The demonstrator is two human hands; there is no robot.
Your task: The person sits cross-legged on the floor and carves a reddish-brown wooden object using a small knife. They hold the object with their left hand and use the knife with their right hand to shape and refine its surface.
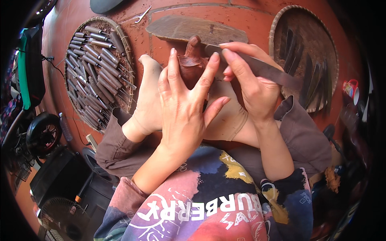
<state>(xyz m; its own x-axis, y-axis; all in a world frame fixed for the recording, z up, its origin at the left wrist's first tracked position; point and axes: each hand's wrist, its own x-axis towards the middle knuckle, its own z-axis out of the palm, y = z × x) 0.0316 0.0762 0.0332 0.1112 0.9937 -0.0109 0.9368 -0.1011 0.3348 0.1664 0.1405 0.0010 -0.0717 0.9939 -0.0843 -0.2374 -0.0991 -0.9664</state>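
A reddish-brown wood carving (192,66) with a rounded knob at its top stands between my two feet in beige socks. Over its near side lies my left hand (185,96), closed around it with the fingers spread along both flanks; the palm hides the lower part. My right hand (254,82) pinches a long flat metal blade (267,72) between thumb and fingers. The blade's far end is beside the carving's upper right side, close to my left index fingertip. I cannot tell whether its edge touches the wood.
Beyond the carving, a worn wooden board (193,30) lies on the red tile floor (169,9). At left, a round woven basket (129,52) holds several wood-handled carving tools (106,62). Another basket (272,30) at right holds dark flat blades (311,82). A fan (62,217) stands lower left.
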